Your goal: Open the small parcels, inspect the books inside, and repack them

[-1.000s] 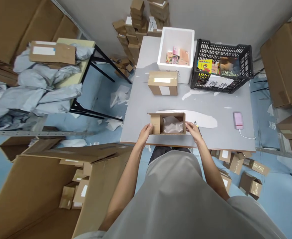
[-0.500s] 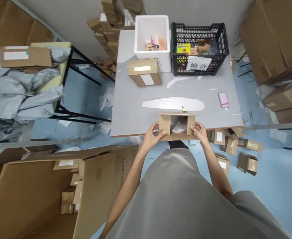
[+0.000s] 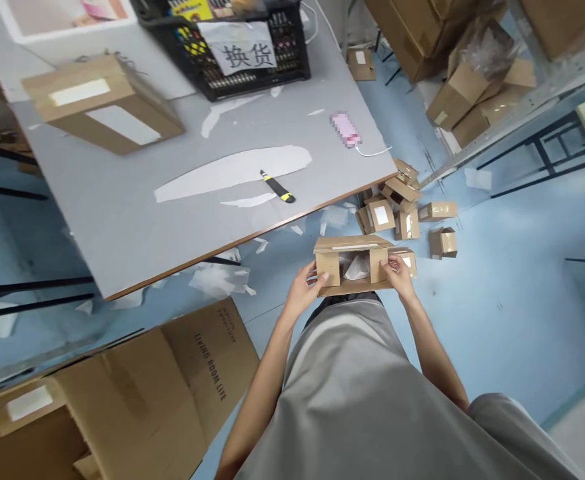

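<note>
Between my two hands is a small cardboard box (image 3: 328, 268), its flaps parted so that crumpled clear plastic (image 3: 356, 267) shows inside. My left hand (image 3: 305, 288) grips its left end, thumb on the flap and fingers round the side. At the opposite end my right hand (image 3: 399, 275) pinches the right flap. The box is in front of my body, off the table's edge and over the floor. Nearest on the table lies a black and yellow box cutter (image 3: 278, 187).
The grey table (image 3: 117, 233) bears a taped carton (image 3: 107, 110), a black crate (image 3: 252, 57), a white foam box (image 3: 97, 50) and a pink phone (image 3: 345, 129) on a cable. Several small boxes (image 3: 406, 220) litter the floor. A big carton (image 3: 157, 393) stands at lower left.
My view and body have turned right, so the table now sits farther left. The box has come away from the table edge, still in both hands, and the box cutter now shows fully.
</note>
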The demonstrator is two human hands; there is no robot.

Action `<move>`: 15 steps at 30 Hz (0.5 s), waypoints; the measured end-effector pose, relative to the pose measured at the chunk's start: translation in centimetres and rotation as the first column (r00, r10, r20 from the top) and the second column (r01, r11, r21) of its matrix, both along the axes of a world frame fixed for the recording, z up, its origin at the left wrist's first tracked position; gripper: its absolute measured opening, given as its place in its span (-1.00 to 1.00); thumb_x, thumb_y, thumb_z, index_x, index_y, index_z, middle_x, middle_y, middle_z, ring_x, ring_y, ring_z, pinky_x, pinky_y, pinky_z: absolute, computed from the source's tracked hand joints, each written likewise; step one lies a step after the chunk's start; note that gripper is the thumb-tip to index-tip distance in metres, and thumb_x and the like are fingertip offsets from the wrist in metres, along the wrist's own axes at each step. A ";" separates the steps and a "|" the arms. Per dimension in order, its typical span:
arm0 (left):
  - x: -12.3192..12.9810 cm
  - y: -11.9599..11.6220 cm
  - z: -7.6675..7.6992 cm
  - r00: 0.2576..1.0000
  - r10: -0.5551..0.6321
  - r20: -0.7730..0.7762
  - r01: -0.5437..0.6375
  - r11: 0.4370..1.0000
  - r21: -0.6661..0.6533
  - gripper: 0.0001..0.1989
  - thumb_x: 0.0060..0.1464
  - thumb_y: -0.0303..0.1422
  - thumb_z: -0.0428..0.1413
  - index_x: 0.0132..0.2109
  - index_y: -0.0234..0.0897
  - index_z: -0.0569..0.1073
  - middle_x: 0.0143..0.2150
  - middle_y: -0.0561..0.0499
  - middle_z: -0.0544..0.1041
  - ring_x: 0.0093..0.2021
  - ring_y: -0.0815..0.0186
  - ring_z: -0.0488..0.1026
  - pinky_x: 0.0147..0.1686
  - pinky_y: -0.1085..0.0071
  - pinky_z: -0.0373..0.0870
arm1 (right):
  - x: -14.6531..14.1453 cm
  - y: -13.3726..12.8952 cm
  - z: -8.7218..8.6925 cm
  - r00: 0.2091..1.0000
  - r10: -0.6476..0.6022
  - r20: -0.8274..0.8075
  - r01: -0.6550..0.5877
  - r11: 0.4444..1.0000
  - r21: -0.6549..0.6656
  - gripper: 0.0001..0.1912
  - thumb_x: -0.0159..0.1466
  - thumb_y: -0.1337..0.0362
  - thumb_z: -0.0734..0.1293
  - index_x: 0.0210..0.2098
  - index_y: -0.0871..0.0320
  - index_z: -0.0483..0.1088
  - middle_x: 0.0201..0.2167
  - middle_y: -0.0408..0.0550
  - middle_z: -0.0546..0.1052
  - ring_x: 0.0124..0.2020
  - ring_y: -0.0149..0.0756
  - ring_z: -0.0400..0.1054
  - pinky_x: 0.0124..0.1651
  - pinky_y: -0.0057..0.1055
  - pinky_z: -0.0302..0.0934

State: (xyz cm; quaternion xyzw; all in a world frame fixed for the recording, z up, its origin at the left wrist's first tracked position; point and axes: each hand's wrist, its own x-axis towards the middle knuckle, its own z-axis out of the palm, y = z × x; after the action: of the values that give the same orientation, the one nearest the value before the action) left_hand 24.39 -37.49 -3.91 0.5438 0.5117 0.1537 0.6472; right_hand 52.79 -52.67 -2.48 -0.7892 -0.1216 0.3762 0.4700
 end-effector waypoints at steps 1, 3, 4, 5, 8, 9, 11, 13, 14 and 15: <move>1.2 -1.1 -0.3 1.000 -0.021 -0.001 0.021 1.000 -0.015 -0.03 0.03 0.29 0.42 0.38 -0.26 0.57 0.40 -0.36 0.61 0.23 -0.13 0.69 0.25 -0.08 0.67 | 1.3 -1.2 -0.3 1.000 -0.013 -0.006 0.013 1.000 -0.007 -0.27 0.07 -0.39 0.60 -0.08 0.05 0.53 0.04 0.19 0.74 0.05 0.07 0.63 0.16 -0.01 0.50; 3.5 -2.8 -0.8 0.998 -0.064 0.004 0.064 0.997 -0.039 -0.02 0.02 0.30 0.42 0.38 -0.27 0.57 0.41 -0.38 0.60 0.24 -0.16 0.69 0.24 -0.09 0.68 | 4.0 -3.3 -1.1 0.999 -0.043 -0.008 0.043 0.999 -0.021 -0.28 0.06 -0.39 0.59 -0.11 0.06 0.53 0.02 0.18 0.74 0.04 0.06 0.63 0.19 0.01 0.49; 4.8 -3.4 -1.0 0.996 -0.091 0.012 0.091 0.995 -0.046 -0.03 0.03 0.29 0.42 0.38 -0.27 0.57 0.41 -0.38 0.61 0.25 -0.16 0.69 0.23 -0.09 0.68 | 5.4 -4.2 -1.6 0.998 -0.059 -0.002 0.058 0.998 -0.029 -0.29 0.06 -0.40 0.58 -0.13 0.06 0.54 0.00 0.17 0.74 0.04 0.06 0.63 0.20 0.01 0.48; 6.2 -3.9 -1.2 0.992 -0.121 0.021 0.122 0.991 -0.049 -0.05 0.04 0.27 0.41 0.38 -0.26 0.57 0.41 -0.36 0.62 0.25 -0.16 0.69 0.22 -0.08 0.69 | 6.9 -5.0 -2.1 0.997 -0.073 0.008 0.074 0.997 -0.036 -0.30 0.07 -0.40 0.56 -0.15 0.06 0.54 -0.02 0.15 0.74 0.03 0.06 0.62 0.21 0.00 0.47; 11.0 -4.5 -1.6 0.976 -0.219 0.014 0.219 0.974 -0.061 -0.11 0.08 0.24 0.41 0.37 -0.23 0.60 0.38 -0.29 0.66 0.14 -0.10 0.74 0.17 -0.04 0.72 | 11.9 -7.0 -3.7 0.993 -0.108 0.037 0.110 0.993 -0.049 -0.32 0.15 -0.44 0.47 -0.19 0.06 0.56 -0.12 0.08 0.73 -0.03 0.02 0.60 0.18 -0.01 0.47; 13.0 -4.5 -1.7 0.969 -0.248 0.011 0.249 0.966 -0.069 -0.13 0.08 0.23 0.40 0.35 -0.23 0.62 0.38 -0.27 0.67 0.07 -0.07 0.75 0.16 -0.03 0.72 | 13.7 -7.6 -4.2 0.992 -0.121 0.042 0.123 0.991 -0.052 -0.31 0.16 -0.46 0.44 -0.20 0.06 0.55 -0.16 0.06 0.72 -0.06 0.01 0.59 0.16 -0.02 0.48; 17.4 -4.4 -2.0 0.954 -0.298 0.023 0.299 0.950 -0.085 -0.17 0.08 0.22 0.39 0.30 -0.24 0.66 0.37 -0.24 0.69 -0.02 -0.02 0.77 0.15 0.02 0.72 | 17.6 -8.7 -5.1 0.988 -0.149 0.047 0.152 0.986 -0.063 -0.30 0.15 -0.48 0.42 -0.23 0.06 0.54 -0.24 0.02 0.68 -0.11 -0.03 0.56 0.11 -0.05 0.48; 22.2 -4.3 -2.6 0.940 -0.339 0.029 0.341 0.937 -0.082 -0.23 0.09 0.20 0.38 0.25 -0.26 0.70 0.29 -0.23 0.74 -0.05 0.00 0.78 0.13 0.05 0.73 | 21.7 -9.6 -5.9 0.983 -0.178 0.048 0.182 0.980 -0.082 -0.30 0.13 -0.48 0.42 -0.26 0.06 0.53 -0.30 -0.02 0.65 -0.16 -0.07 0.53 0.04 -0.10 0.48; 24.6 -4.2 -3.0 0.935 -0.355 0.018 0.356 0.932 -0.074 -0.26 0.10 0.18 0.38 0.21 -0.27 0.72 0.23 -0.22 0.77 -0.06 0.00 0.78 0.11 0.07 0.74 | 23.9 -10.0 -6.2 0.981 -0.189 0.045 0.193 0.977 -0.091 -0.31 0.13 -0.47 0.42 -0.27 0.06 0.53 -0.32 -0.03 0.63 -0.19 -0.09 0.52 0.01 -0.12 0.47; 27.1 -4.2 -3.5 0.929 -0.370 -0.003 0.369 0.927 -0.062 -0.31 0.10 0.14 0.39 0.18 -0.28 0.73 0.15 -0.21 0.79 -0.08 0.00 0.78 0.07 0.08 0.75 | 26.0 -10.3 -6.6 0.979 -0.200 0.040 0.203 0.974 -0.097 -0.32 0.14 -0.46 0.43 -0.28 0.06 0.52 -0.34 -0.04 0.61 -0.21 -0.10 0.51 -0.03 -0.13 0.47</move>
State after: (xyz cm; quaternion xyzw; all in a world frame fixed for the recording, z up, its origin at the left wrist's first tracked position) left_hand 51.51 -41.68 -7.38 0.6118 0.4095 0.0098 0.6767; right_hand 78.76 -62.96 -9.07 -0.8256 -0.0290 0.3204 0.4636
